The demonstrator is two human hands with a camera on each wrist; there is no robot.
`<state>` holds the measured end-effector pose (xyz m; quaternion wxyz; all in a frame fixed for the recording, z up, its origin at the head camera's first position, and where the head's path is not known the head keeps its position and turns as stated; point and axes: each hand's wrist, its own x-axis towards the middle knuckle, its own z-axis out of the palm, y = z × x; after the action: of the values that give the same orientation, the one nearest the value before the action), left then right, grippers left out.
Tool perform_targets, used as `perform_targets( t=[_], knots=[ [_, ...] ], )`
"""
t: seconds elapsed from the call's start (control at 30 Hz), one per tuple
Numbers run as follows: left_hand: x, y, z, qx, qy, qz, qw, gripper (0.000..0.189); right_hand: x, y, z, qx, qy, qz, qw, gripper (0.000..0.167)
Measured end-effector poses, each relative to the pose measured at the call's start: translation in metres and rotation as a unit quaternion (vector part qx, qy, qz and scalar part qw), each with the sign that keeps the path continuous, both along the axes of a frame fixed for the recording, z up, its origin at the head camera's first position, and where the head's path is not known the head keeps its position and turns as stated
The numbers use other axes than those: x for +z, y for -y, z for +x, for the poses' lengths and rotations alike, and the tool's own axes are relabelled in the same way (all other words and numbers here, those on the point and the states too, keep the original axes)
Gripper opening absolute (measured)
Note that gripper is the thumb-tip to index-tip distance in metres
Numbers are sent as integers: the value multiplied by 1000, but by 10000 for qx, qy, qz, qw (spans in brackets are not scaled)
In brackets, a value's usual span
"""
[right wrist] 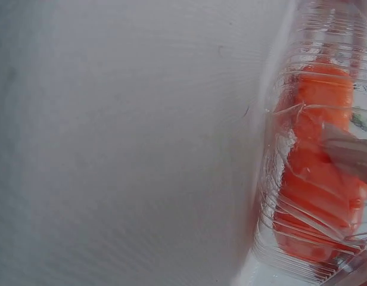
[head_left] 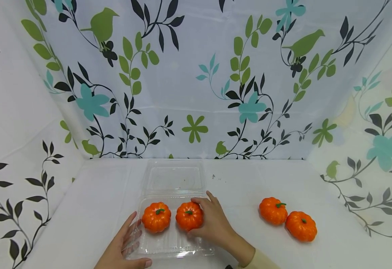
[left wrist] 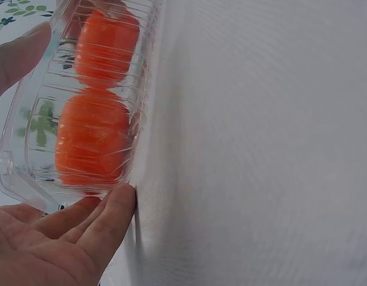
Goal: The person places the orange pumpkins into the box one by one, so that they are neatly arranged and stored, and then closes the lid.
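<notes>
A clear plastic clamshell container (head_left: 175, 248) lies on the table, its lid (head_left: 174, 178) folded back behind it. Inside its base sits one small orange pumpkin (head_left: 156, 217) with a green stem, on the left. My right hand (head_left: 214, 220) grips a second pumpkin (head_left: 189, 216) beside it, thumb in front and fingers behind. At the container's left front corner is my left hand (head_left: 122, 246), fingers extended along the left wall and thumb toward the front edge. Through the ribbed side in the left wrist view, both pumpkins (left wrist: 93, 140) show. The right wrist view shows a fingertip against the orange.
Two more orange pumpkins stand close together on the right of the white table (head_left: 243, 183): one (head_left: 272, 211) farther back, the other (head_left: 301, 226) nearer the front. A patterned cloth (head_left: 196, 74) with leaves and birds hangs behind the table and along its sides.
</notes>
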<state>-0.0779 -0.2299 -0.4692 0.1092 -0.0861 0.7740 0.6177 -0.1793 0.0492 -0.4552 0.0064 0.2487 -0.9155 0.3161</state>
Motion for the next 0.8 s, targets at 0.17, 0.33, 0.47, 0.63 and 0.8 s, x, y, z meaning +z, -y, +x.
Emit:
perform_targets(
  t=[0.17,0.33,0.47,0.63,0.8],
  knots=[
    [-1,0,1,-12,-21,-16,10000,134,0,3,-1,-72,-171,269,9995,86],
    [-2,0,1,-39,-51,-33,10000,133,1,9,2,-230,-312,549,9977,84],
    [-2,0,1,-24,-12,-53,10000,132,0,12,1,-383,-474,885,9942,84],
    [-2,-1,1,-25,-25,-71,10000,131,-1,14,1,-470,-759,1291,9876,84],
    [-3,-1,1,-25,-18,-90,10000,131,0,13,5,-443,-926,1394,9849,83]
  ],
)
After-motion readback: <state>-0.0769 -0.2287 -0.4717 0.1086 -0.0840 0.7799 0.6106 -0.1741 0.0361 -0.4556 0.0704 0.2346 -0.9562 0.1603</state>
